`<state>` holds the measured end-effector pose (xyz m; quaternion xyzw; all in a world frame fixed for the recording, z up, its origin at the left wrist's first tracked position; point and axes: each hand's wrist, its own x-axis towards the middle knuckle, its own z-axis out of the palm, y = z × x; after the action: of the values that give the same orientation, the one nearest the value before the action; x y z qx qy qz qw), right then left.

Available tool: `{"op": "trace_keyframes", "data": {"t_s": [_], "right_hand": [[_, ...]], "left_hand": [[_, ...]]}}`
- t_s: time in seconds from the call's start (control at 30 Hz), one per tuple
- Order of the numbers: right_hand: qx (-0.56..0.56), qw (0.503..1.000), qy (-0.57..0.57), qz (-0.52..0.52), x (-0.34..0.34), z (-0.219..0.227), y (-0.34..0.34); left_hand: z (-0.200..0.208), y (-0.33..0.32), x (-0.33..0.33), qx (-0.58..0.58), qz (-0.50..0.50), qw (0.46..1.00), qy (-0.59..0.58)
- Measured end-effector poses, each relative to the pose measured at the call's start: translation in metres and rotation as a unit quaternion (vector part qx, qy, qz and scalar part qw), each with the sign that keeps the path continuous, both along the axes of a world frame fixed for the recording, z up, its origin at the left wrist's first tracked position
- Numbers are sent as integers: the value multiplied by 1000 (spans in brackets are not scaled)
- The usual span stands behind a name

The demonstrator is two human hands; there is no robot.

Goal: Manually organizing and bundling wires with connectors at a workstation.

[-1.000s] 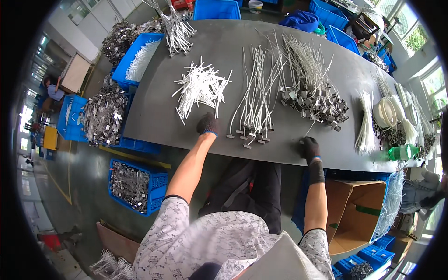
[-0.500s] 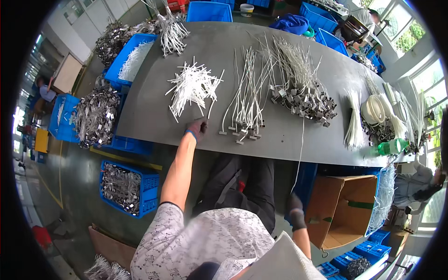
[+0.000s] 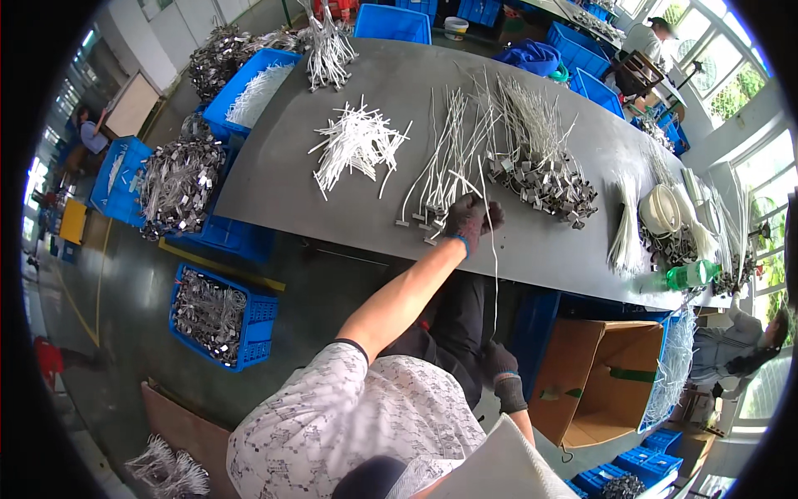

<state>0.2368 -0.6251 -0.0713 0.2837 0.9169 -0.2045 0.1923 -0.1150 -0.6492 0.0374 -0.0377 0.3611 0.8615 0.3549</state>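
My left hand (image 3: 470, 218), in a dark glove, reaches over the grey table (image 3: 283, 179) and is closed on the near ends of a bundle of long white straps with metal ends (image 3: 445, 166). One white strap (image 3: 494, 274) arcs over that hand and hangs straight down past the table's front edge. My right hand (image 3: 501, 368), also gloved, is low by my lap at the strap's lower end and seems closed on it.
On the table lie a heap of short white ties (image 3: 357, 145), straps with metal clips (image 3: 544, 179), white coils (image 3: 661, 212) and a green bottle (image 3: 694, 273). Blue crates of metal parts (image 3: 218, 314) stand at left. An open cardboard box (image 3: 600, 391) sits at right. Other people work nearby.
My right hand left the table top and dropped below its edge, drawing one white strap down. My left hand shifted right to the strap bundle.
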Motion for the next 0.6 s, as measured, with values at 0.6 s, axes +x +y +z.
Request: {"op": "trace_keyframes", "data": {"t_s": [0.6], "right_hand": [[-61, 989, -112, 80, 51, -41, 14]], "left_hand": [[3, -37, 6, -179, -309, 890, 282]]}}
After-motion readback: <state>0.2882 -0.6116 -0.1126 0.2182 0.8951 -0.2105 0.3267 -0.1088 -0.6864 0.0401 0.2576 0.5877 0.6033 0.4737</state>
